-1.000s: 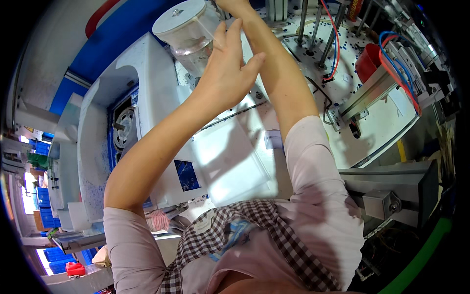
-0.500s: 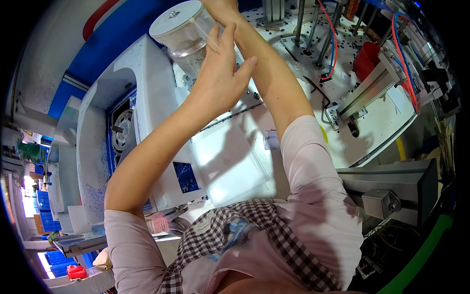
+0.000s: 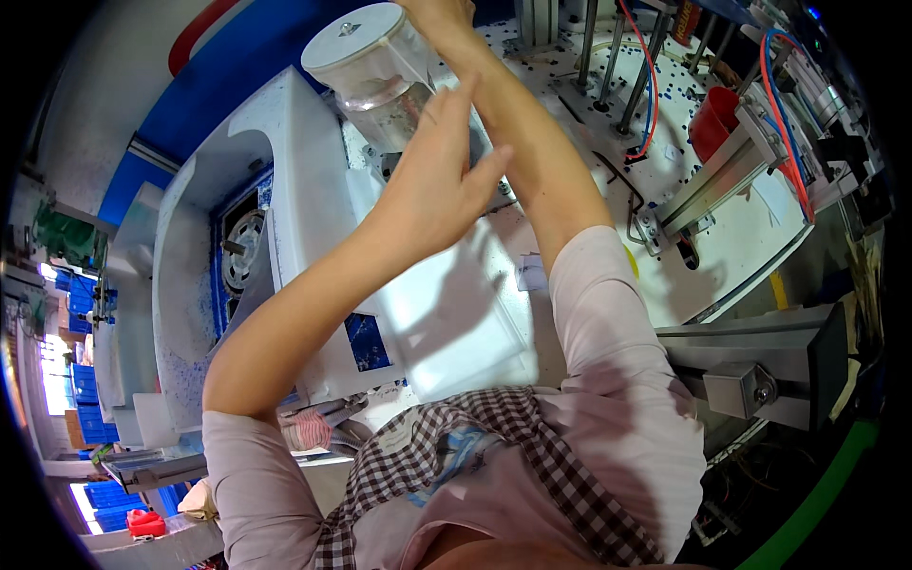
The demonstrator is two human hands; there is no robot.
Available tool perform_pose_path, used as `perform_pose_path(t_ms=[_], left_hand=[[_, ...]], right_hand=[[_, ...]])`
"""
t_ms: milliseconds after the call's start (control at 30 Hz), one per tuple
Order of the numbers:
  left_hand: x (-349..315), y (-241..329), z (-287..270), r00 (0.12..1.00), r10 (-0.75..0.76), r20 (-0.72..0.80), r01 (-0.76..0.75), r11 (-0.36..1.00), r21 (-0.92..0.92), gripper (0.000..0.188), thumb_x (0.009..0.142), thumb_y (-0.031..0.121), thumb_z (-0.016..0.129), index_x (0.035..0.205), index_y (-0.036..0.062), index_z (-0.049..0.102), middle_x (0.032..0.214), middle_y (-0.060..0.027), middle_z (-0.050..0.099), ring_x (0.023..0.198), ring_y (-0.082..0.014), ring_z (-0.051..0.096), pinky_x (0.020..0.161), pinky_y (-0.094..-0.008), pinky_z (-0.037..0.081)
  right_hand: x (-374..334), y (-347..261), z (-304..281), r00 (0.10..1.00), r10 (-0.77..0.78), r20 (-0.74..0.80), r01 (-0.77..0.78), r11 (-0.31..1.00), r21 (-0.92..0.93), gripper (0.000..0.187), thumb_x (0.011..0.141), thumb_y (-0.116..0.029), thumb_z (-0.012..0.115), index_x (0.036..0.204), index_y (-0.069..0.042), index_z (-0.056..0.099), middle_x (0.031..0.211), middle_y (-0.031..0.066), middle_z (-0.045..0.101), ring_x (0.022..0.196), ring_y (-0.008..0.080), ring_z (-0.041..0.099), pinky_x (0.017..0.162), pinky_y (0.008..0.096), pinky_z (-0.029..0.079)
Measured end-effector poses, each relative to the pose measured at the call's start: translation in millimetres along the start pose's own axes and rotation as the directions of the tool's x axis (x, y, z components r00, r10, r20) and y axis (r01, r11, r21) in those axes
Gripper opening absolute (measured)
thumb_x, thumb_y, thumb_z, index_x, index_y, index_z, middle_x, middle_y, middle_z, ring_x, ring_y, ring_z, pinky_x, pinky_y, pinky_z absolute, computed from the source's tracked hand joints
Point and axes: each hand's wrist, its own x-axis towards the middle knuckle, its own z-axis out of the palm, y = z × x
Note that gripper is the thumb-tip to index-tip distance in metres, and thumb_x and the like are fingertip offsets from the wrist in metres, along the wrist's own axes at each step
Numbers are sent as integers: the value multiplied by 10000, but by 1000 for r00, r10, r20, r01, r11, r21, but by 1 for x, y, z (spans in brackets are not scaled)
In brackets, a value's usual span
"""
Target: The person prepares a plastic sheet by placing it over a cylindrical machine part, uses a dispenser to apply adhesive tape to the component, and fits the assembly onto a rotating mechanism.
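Note:
My left hand (image 3: 439, 169) is raised in front of a clear cylindrical container (image 3: 385, 100) with a round, pale lid (image 3: 351, 36). Its fingers are stretched out and the thumb stands apart. I see nothing held in it; whether its fingertips touch the container is not clear. Behind it, my right forearm reaches far forward, and my right hand (image 3: 439, 13) is at the top edge, beyond the container. The right fingers are cut off by the picture edge, so anything they hold is hidden.
To the left stands a white machine housing (image 3: 318, 180) with a blue-stained recess. Clear bags or sheets (image 3: 456, 323) lie on the white surface before me. On the right are metal rods, a red cup (image 3: 712, 122), a bent hex key (image 3: 622, 190), an aluminium bracket (image 3: 717, 190) and scattered dark bits.
My left hand has moved slightly down and to the right, and its fingers have shifted off the container's side. My right arm stays nearly in place.

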Motion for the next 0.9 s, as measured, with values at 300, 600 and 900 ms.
perform_pose_path(t_ms=[300, 600, 900], left_hand=[[4, -46, -127, 897, 63, -438, -93, 995, -48, 259, 938, 231, 492, 1121, 81, 597, 1107, -66, 611, 1011, -153, 576, 785, -243, 468], [107, -133, -132, 984, -94, -153, -6, 833, -553, 570, 951, 508, 303, 1305, 102, 489, 1375, -92, 446, 1289, -225, 399, 1063, -397, 323], [156, -146, -130, 950, 120, 289, 190, 514, -837, 671, 950, 545, 263, 1288, 9, 484, 1302, -132, 513, 1149, -226, 547, 960, -336, 461]], right_hand=[[-1, 15, 6, 989, -22, -144, 37, 994, 104, 195, 868, -230, 502, 879, -111, 656, 912, 166, 612, 868, 370, 586, 740, 462, 473], [0, 19, 20, 987, 79, -139, -52, 981, 186, 192, 842, -249, 520, 866, -173, 695, 978, 104, 625, 923, 330, 588, 778, 454, 464], [-6, 19, 16, 986, 121, -116, -106, 986, 128, 165, 830, -219, 549, 869, -175, 703, 969, 82, 629, 909, 302, 593, 746, 438, 477]])
